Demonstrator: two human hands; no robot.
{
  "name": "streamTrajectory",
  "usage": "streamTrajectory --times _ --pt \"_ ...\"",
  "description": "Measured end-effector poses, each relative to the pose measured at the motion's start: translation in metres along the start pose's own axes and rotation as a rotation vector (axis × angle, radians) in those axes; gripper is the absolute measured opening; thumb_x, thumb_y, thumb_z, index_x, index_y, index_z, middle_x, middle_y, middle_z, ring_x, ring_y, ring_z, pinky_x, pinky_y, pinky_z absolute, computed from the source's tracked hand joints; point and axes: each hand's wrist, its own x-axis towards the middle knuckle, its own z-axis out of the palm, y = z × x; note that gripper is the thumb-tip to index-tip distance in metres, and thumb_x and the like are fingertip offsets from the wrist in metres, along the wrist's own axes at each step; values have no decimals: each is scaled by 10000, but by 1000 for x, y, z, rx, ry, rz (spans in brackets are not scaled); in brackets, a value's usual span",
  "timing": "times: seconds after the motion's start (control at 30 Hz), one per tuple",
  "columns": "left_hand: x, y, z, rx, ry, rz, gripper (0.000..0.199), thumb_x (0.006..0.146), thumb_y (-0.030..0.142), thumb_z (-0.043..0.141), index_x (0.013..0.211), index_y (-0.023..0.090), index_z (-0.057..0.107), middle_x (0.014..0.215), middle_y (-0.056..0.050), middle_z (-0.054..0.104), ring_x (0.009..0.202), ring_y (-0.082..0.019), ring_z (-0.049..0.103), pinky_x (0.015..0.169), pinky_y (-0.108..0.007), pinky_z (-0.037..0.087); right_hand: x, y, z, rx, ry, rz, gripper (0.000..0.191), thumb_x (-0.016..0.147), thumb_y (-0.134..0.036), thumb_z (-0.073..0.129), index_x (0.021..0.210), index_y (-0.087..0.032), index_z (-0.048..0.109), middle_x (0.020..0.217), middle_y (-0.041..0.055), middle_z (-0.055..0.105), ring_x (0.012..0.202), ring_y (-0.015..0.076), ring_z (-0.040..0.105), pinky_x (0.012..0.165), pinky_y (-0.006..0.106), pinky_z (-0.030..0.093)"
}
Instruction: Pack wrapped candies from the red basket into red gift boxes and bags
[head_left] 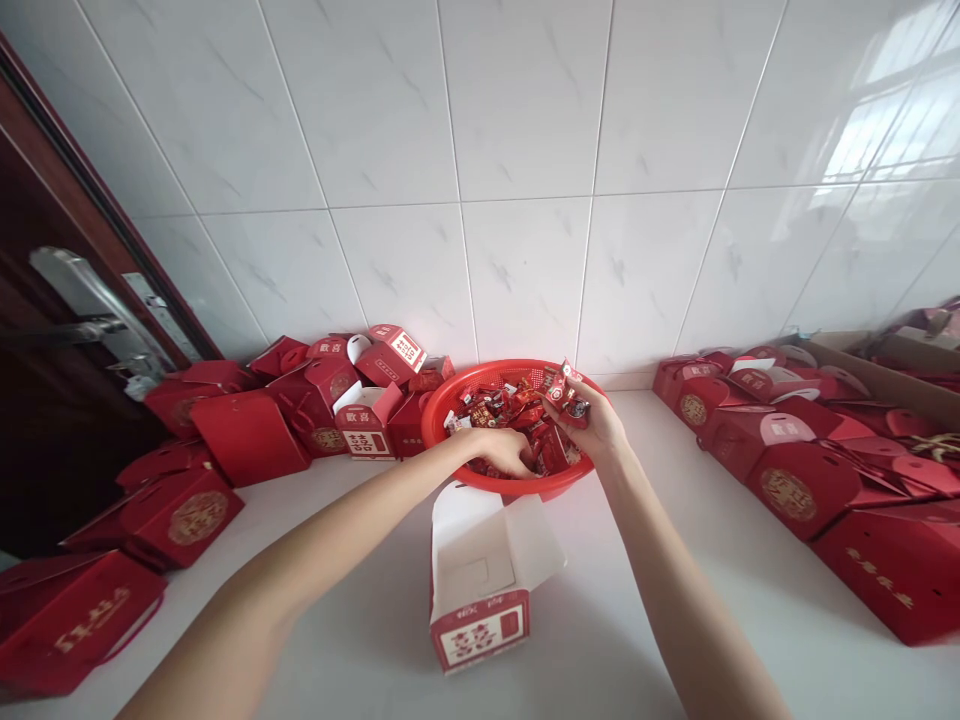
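A red plastic basket [433, 425] full of wrapped candies [489, 403] stands against the tiled wall. My left hand [504, 450] reaches down into the basket, its fingertips hidden among the wrappers. Above the basket's right side, my right hand [587, 415] is closed around several red wrapped candies [568, 396]. Just in front of the basket sits a red and white box [480, 615] with its top flaps spread and its white inside bare.
Several red gift boxes [196, 512] crowd the left side by a dark door [52, 190]. More red boxes [787, 480] line the right side, with a cardboard carton [870, 365] behind them. The tiled wall [525, 260] rises directly behind the basket.
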Motion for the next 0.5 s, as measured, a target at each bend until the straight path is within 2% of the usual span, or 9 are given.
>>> streamTrajectory --times 0.1,0.17,0.3,0.4,0.5 --pt "4 11 1 14 53 -10 287 739 457 631 893 217 662 903 -55 719 743 -225 635 627 -298 452 0 0 0 1 4 -2 100 759 -98 723 770 -193 694 767 11 752 763 168 717 722 326 672" --pt "7 22 0 45 68 -34 303 723 414 637 947 213 668 990 -79 733 819 -249 660 667 -308 474 0 -1 0 11 -7 -8 108 752 -93 725 775 -193 693 774 9 754 781 171 722 745 333 670" --pt "12 41 -4 84 -4 -88 145 673 250 584 782 183 653 860 -95 724 760 -259 662 637 -325 473 1 0 -1 25 -13 -5 137 736 -54 702 753 -188 678 752 3 749 765 162 719 773 341 665" --pt "15 45 -5 74 -9 -126 92 681 268 577 690 185 615 764 -79 687 704 -250 642 616 -332 470 3 0 -3 26 -28 7 151 727 -38 686 732 -187 665 729 -2 742 743 155 714 780 330 661" --pt "17 44 -2 38 54 -116 101 661 298 633 678 202 607 748 -52 669 729 -252 643 669 -339 493 5 1 -3 22 -43 2 155 720 -43 695 720 -193 655 731 -5 739 742 153 716 771 312 656"
